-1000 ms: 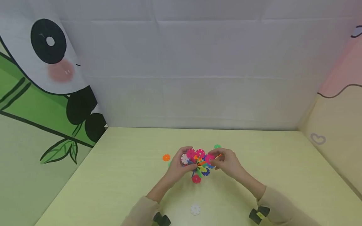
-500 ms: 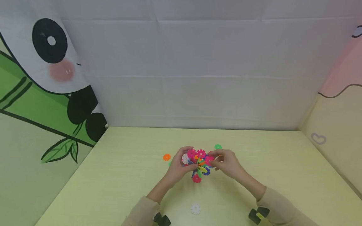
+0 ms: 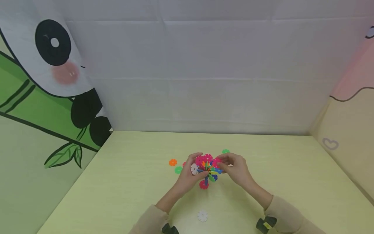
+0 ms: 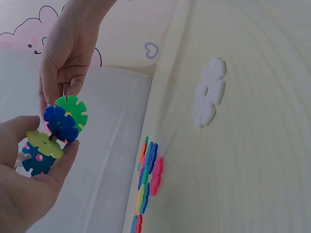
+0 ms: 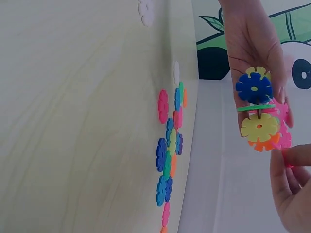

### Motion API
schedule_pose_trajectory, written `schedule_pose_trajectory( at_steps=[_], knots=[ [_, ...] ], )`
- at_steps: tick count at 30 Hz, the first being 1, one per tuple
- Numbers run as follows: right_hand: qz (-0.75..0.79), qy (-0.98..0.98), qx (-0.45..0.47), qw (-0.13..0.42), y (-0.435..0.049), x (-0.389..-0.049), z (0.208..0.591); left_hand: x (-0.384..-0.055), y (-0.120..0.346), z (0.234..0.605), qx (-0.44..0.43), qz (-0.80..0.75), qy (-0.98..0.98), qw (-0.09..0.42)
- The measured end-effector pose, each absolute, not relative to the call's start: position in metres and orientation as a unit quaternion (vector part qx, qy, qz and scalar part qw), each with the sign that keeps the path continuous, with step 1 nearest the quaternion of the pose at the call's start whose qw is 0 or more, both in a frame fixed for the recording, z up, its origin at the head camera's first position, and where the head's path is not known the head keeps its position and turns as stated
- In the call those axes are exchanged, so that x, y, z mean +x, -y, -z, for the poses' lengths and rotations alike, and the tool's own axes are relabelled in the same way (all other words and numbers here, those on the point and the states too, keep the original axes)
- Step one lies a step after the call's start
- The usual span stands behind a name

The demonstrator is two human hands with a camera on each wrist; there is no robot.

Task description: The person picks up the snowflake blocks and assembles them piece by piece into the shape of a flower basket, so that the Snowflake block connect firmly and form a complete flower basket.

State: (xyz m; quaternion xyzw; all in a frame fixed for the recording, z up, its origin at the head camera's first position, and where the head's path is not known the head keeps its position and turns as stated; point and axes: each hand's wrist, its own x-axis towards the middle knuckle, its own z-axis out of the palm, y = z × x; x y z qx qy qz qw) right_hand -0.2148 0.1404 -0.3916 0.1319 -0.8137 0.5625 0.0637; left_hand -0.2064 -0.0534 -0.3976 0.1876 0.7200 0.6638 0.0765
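Observation:
Notched flower-shaped plastic discs in several colours are slotted together into a round cluster (image 3: 209, 168), held above the table. My left hand (image 3: 189, 175) grips it from the left, thumb in front and fingers behind. At its right side, the thumb and fingers of my right hand (image 3: 237, 167) pinch a pink disc (image 3: 216, 162). Whether that disc is slotted in is unclear. The left wrist view shows a blue disc (image 4: 60, 124) and a green disc (image 4: 74, 111) standing out from the cluster. A yellow disc (image 5: 260, 127) faces the right wrist camera.
On the table (image 3: 131, 188) lie a white disc (image 3: 202, 215) near the front, a pink disc (image 3: 204, 185) below the hands, an orange disc (image 3: 173, 162) and a green disc (image 3: 178, 170) at left. Another green disc (image 3: 226, 151) lies behind. Printed fabric walls enclose the table.
My left hand has shifted slightly right and the cluster has turned a little. More of the green disc and part of a pink disc show at left. The right hand keeps its pinch.

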Motion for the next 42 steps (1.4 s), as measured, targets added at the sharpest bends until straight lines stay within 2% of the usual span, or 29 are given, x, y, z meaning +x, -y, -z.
schedule_pose_trajectory(
  at_steps=[5, 9, 14, 27, 35, 38, 42],
  knots=[
    [-0.534, 0.826, 0.152, 0.099, -0.139, -0.212, 0.396, -0.211, 0.050, 0.412, 0.184, -0.670, -0.717, 0.055],
    [-0.519, 0.828, 0.170, 0.126, -0.139, -0.210, 0.397, -0.212, 0.049, 0.416, 0.215, -0.641, -0.735, 0.059],
    [-0.526, 0.823, 0.172, 0.128, -0.140, -0.210, 0.397, -0.211, 0.050, 0.416, 0.241, -0.624, -0.740, 0.062],
    [-0.486, 0.833, 0.192, 0.182, -0.134, -0.206, 0.396, -0.195, 0.044, 0.387, 0.206, -0.651, -0.731, 0.010],
    [-0.480, 0.835, 0.199, 0.178, -0.130, -0.205, 0.398, -0.208, 0.043, 0.416, 0.190, -0.645, -0.740, -0.025],
    [-0.477, 0.839, 0.204, 0.167, -0.130, -0.207, 0.396, -0.212, 0.045, 0.420, 0.194, -0.648, -0.737, -0.011],
    [-0.469, 0.844, 0.224, 0.134, -0.136, -0.213, 0.393, -0.216, 0.050, 0.418, 0.211, -0.639, -0.738, 0.049]
  ],
)
